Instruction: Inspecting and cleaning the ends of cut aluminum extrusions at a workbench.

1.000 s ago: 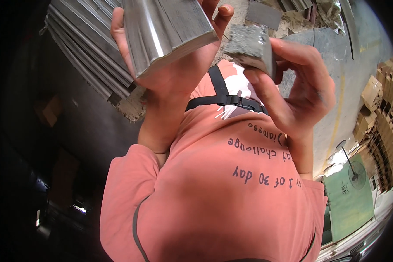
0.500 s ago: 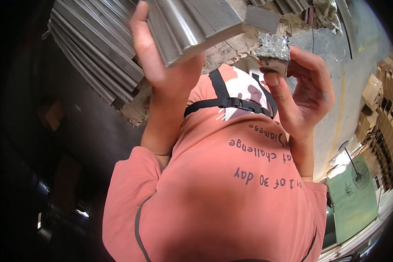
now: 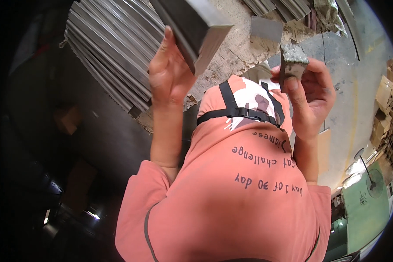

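Note:
My left hand [image 3: 169,74] is closed around a long grey moulding strip [image 3: 185,28]. The strip is raised and tilted, its dark side and pale cut end facing me, while its far part runs out of the top of the picture. Between the thumb and fingers of my right hand [image 3: 312,100] sits a small block [image 3: 294,67] with a rough, silvery, speckled top and a dark side. The block is held apart from the strip, to its right.
Left of the strip lies a stack of long grey moulding strips [image 3: 118,48] on a worn board [image 3: 231,56]. A flat grey plate [image 3: 266,29] rests on the board, with more strips [image 3: 288,8] behind. Cardboard pieces [image 3: 384,94] and a fan [image 3: 373,183] stand at the right.
My left hand has turned the strip, so its dark side and end show instead of the ridged face. The block in my right hand has also turned, showing a dark side.

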Motion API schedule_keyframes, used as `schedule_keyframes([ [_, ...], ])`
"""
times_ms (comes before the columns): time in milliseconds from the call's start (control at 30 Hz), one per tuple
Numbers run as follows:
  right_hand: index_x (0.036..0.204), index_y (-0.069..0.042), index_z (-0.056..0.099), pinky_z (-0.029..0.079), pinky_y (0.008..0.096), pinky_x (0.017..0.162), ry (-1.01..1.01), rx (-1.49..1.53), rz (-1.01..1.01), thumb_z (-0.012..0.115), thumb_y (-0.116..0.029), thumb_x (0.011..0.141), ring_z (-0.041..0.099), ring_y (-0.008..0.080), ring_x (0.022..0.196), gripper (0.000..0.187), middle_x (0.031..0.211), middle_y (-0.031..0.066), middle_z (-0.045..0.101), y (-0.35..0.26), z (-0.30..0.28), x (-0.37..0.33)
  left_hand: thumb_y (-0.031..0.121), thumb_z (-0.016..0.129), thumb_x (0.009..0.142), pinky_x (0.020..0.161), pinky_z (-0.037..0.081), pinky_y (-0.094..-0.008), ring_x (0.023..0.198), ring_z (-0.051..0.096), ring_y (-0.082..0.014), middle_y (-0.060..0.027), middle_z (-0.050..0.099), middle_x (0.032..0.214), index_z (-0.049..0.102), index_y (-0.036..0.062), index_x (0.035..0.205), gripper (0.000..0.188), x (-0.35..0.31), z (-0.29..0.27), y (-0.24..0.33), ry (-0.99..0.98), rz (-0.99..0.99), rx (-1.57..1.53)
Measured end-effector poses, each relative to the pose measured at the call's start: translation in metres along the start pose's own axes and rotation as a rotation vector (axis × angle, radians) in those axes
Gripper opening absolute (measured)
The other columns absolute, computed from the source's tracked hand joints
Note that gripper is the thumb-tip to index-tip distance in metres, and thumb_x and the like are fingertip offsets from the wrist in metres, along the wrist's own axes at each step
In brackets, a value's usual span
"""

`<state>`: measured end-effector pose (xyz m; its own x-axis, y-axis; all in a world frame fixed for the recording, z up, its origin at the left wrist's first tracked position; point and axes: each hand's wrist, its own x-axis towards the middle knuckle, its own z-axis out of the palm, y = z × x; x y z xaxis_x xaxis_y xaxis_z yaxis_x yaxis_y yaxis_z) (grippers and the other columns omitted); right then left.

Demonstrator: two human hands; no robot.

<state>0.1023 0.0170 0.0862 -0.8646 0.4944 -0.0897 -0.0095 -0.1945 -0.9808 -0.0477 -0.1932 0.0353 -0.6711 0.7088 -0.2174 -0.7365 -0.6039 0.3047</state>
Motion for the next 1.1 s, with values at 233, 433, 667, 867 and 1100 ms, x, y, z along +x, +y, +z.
schedule_keyframes([
  [233, 0.124, 0.004, 0.064, 0.055, 0.0262, 0.076, -0.126, -0.184, -0.162, 0.080, 0.001, 0.085, 0.070, 0.0136, 0.087, 0.042, 0.100, 0.0103, 0.075, -0.010, 0.010, 0.005, 0.034, 0.061, 0.103, 0.095, 0.044, -0.0394, 0.110, 0.058, -0.0173, -0.0010, 0.061, 0.117, 0.053, 0.0119, 0.132, 0.037, 0.009, 0.005, -0.012, -0.211, -0.043, -0.240],
  [433, 0.117, -0.001, 0.070, 0.053, 0.0262, 0.063, -0.218, -0.258, -0.384, 0.085, -0.002, 0.075, 0.071, 0.0167, 0.078, 0.045, 0.102, 0.0111, 0.076, -0.013, 0.034, 0.024, 0.077, 0.061, 0.089, 0.102, 0.044, -0.0439, 0.109, 0.047, -0.0277, -0.0068, 0.053, 0.102, 0.053, 0.0082, 0.116, 0.075, 0.009, 0.016, -0.016, -0.151, -0.086, -0.281],
  [667, 0.115, -0.001, 0.071, 0.053, 0.0299, 0.063, -0.209, -0.345, -0.388, 0.085, -0.001, 0.072, 0.071, 0.0220, 0.076, 0.046, 0.097, 0.0122, 0.075, -0.012, 0.035, 0.022, 0.071, 0.078, 0.075, 0.106, 0.038, -0.0429, 0.108, 0.046, -0.0244, -0.0017, 0.058, 0.095, 0.054, 0.0098, 0.108, 0.074, 0.007, 0.013, -0.011, -0.158, -0.116, -0.285],
  [867, 0.113, 0.004, 0.069, 0.054, 0.0328, 0.063, -0.420, -0.521, -0.569, 0.084, 0.000, 0.067, 0.069, 0.0256, 0.074, 0.048, 0.093, 0.0151, 0.073, -0.023, 0.038, 0.033, 0.075, 0.075, 0.075, 0.106, 0.038, -0.0419, 0.107, 0.049, -0.0208, 0.0025, 0.058, 0.096, 0.056, 0.0138, 0.110, 0.073, 0.011, 0.002, -0.019, -0.223, -0.089, -0.185],
  [1100, 0.109, 0.002, 0.074, 0.054, 0.0337, 0.059, -0.460, -0.494, -0.655, 0.083, -0.007, 0.057, 0.069, 0.0252, 0.071, 0.053, 0.086, 0.0123, 0.070, -0.025, 0.051, 0.041, 0.074, 0.074, 0.077, 0.105, 0.039, -0.0414, 0.105, 0.049, -0.0207, 0.0022, 0.056, 0.092, 0.054, 0.0135, 0.109, 0.072, 0.004, 0.010, -0.025, -0.166, -0.069, -0.241],
])
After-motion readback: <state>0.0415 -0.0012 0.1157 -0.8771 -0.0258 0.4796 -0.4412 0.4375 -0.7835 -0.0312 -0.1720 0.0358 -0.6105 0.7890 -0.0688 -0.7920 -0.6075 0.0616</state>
